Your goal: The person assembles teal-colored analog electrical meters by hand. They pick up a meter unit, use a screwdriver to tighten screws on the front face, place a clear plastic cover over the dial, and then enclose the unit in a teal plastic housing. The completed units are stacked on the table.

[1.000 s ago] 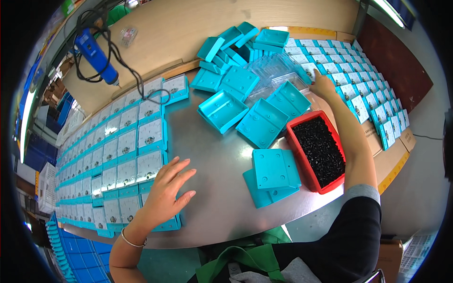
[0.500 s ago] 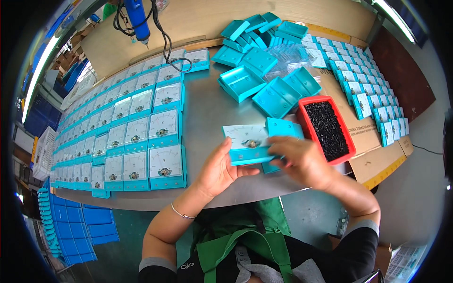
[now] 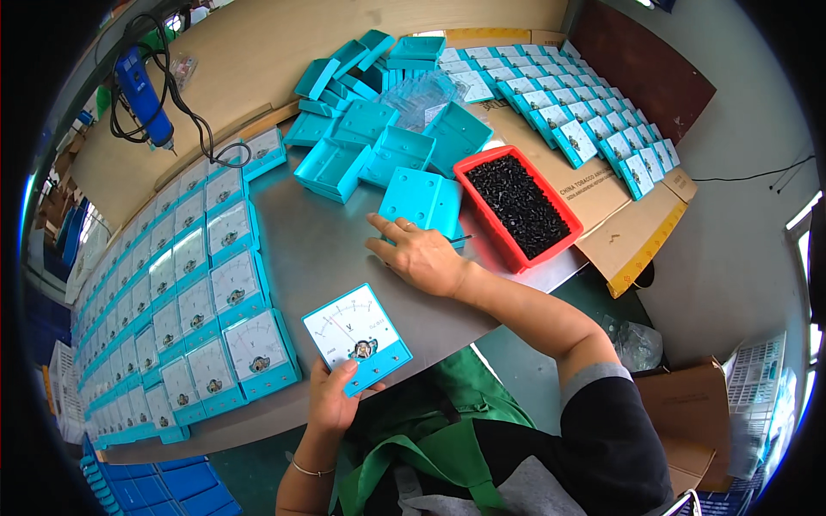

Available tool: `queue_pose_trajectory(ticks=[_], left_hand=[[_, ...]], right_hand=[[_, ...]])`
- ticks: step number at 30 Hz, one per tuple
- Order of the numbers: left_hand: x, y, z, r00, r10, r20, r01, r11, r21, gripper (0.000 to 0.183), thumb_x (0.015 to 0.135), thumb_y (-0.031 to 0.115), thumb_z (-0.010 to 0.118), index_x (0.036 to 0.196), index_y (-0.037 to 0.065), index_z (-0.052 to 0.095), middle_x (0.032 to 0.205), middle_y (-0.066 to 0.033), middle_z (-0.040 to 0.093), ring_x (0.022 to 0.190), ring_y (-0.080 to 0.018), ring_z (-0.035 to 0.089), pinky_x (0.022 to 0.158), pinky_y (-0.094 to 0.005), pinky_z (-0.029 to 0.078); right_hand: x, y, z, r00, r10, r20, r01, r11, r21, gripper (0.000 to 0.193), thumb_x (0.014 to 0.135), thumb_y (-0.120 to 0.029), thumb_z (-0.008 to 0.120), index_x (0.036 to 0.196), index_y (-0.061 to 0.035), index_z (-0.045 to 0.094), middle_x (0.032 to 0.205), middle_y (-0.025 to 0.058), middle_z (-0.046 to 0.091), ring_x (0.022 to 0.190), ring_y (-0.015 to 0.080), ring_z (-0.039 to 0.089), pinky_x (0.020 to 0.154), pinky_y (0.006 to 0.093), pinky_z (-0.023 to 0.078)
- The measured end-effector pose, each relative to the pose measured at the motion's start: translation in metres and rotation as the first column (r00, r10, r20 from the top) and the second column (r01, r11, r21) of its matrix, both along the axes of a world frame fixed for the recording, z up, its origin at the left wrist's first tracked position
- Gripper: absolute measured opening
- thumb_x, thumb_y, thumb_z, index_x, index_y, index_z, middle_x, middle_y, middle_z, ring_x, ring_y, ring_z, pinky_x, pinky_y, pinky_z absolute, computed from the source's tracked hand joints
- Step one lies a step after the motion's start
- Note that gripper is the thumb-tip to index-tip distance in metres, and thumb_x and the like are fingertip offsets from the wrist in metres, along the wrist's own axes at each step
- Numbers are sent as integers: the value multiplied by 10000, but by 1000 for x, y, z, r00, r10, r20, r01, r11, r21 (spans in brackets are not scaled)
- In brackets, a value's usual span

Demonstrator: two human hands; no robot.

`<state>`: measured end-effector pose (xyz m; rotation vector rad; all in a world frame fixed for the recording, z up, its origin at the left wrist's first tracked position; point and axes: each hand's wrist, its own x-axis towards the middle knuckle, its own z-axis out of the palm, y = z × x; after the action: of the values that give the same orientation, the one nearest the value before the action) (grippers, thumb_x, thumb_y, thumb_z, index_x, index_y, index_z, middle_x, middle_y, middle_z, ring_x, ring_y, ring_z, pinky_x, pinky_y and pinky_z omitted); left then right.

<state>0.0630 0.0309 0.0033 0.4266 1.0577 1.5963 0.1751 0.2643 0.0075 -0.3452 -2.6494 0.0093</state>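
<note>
In my left hand (image 3: pixel 334 400) is a panel meter (image 3: pixel 354 334) with a white dial and a teal base, gripped at its lower edge, thumb on the front. It is tilted face up above the table's front edge. My right hand (image 3: pixel 428 261) lies palm down on the table, fingers stretched out and apart. It is beside a teal case (image 3: pixel 408 196) turned bottom up. A thin dark piece (image 3: pixel 463 238) sticks out near the wrist side of that hand; its kind is unclear. What lies under the palm is hidden.
Rows of finished-looking meters (image 3: pixel 206 297) cover the left side. Open teal cases (image 3: pixel 334 165) and clear covers (image 3: pixel 422 96) are piled at the back. A red bin (image 3: pixel 549 249) holds small black parts. More meters (image 3: pixel 575 142) stand on cardboard. A blue electric screwdriver (image 3: pixel 142 95) hangs at upper left.
The view has turned to the right. My left hand has brought the meter nearer to me. My right hand has left the meter and now lies by the teal case.
</note>
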Motion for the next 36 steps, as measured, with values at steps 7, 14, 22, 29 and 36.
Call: queue_pose_trajectory(ticks=[7,14,22,29,36], left_hand=[[-5,-3,8,998,-14,-68,15,1000,8,384,851,99,617,1178,-54,484,1014,-151,626,848,-235,654,605,-359,577],[6,25,17,999,-42,23,42,998,38,365,866,119,614,1174,-34,492,1048,-132,613,871,-212,633,598,-356,570],[10,22,16,996,-91,-1,91,996,12,366,867,125,613,1181,-21,493,1063,-125,610,879,-214,633,601,-351,572],[16,17,17,942,-96,-322,96,995,-17,323,886,124,620,1136,-42,501,968,-102,610,815,-169,632,629,-324,583],[9,12,18,990,-81,-113,83,996,15,366,853,95,641,1162,-41,498,1020,-132,613,846,-213,646,595,-339,589]], right_hand=[[25,-38,60,942,30,-335,-272,652,-708,223,865,-125,580,1029,25,584,1252,233,533,871,223,596,699,317,502],[47,-69,76,847,-175,-501,-445,282,-850,355,978,-383,480,896,-40,437,712,144,633,468,48,436,404,175,359],[46,-76,60,816,-170,-553,-485,320,-814,294,969,-288,530,925,-21,416,744,161,641,462,78,501,413,186,407],[42,-63,67,898,-222,-381,-347,175,-921,286,947,-255,577,931,-4,442,734,148,644,453,83,513,419,197,418],[63,-76,68,743,-109,-660,-616,273,-739,215,931,-152,587,966,6,446,773,134,655,484,88,539,451,211,445]])
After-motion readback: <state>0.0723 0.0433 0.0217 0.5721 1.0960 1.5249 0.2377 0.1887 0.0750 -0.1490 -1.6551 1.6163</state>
